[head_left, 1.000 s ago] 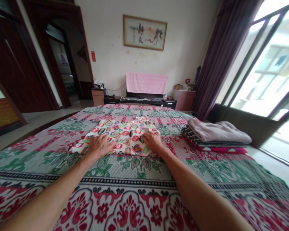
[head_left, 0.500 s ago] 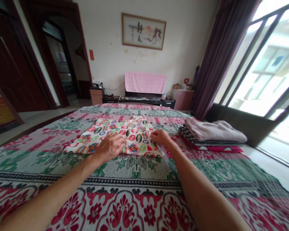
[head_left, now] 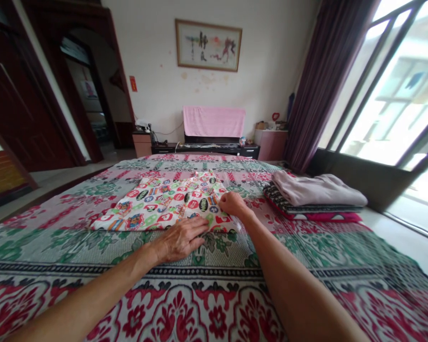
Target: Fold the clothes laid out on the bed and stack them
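Observation:
A white cloth with a bright cartoon print (head_left: 157,206) lies folded flat on the bed's patterned cover (head_left: 207,289). My left hand (head_left: 181,240) rests flat on the cover at the cloth's near edge, fingers stretched toward its right corner. My right hand (head_left: 232,204) sits on the cloth's right edge with its fingers curled, pinching the fabric there.
A stack of folded clothes (head_left: 316,194), pale pink on top, lies on the bed to the right. Beyond the bed stand a low dark cabinet with a pink towel (head_left: 214,121) over it, a doorway at left and a large window with dark curtains at right.
My left hand has slid right and toward me, off the cloth onto the cover by its near edge. My right hand stayed on the cloth's right edge and closed its fingers.

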`<state>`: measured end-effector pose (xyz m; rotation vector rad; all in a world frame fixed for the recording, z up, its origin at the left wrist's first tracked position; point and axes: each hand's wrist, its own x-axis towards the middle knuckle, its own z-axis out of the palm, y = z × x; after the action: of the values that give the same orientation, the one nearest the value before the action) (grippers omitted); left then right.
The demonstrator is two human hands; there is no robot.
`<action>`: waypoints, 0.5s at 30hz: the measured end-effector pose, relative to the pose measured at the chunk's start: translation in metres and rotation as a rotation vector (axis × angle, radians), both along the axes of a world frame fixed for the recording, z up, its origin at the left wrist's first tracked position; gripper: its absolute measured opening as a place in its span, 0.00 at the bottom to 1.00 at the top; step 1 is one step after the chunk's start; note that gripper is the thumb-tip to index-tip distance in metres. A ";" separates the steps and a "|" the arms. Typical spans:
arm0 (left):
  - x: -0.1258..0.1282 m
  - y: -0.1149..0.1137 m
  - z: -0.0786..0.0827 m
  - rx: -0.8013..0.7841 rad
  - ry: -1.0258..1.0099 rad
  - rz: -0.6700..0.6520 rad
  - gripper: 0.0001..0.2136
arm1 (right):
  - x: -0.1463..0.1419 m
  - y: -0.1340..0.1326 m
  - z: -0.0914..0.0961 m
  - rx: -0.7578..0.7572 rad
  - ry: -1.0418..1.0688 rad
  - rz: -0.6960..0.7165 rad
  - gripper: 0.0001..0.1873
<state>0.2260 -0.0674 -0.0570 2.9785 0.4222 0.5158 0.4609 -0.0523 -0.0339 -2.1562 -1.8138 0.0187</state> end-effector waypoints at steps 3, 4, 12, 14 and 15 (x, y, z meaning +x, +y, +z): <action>0.000 -0.001 0.002 0.006 0.021 -0.006 0.20 | 0.001 0.000 -0.003 0.066 0.006 0.030 0.13; 0.000 -0.001 0.002 0.008 0.030 -0.007 0.20 | 0.002 0.000 -0.004 0.090 0.014 0.050 0.14; 0.000 0.000 0.000 0.008 0.022 0.020 0.20 | 0.006 0.006 -0.005 0.078 0.032 0.009 0.12; 0.000 -0.002 0.002 0.018 0.021 0.007 0.20 | 0.001 0.008 -0.005 0.152 0.038 -0.024 0.14; 0.000 -0.003 0.003 0.021 0.018 -0.002 0.20 | -0.002 0.008 -0.005 0.185 0.042 -0.028 0.14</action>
<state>0.2261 -0.0706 -0.0538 3.0054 0.4172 0.4973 0.4591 -0.0442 -0.0393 -2.0365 -1.6911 -0.1057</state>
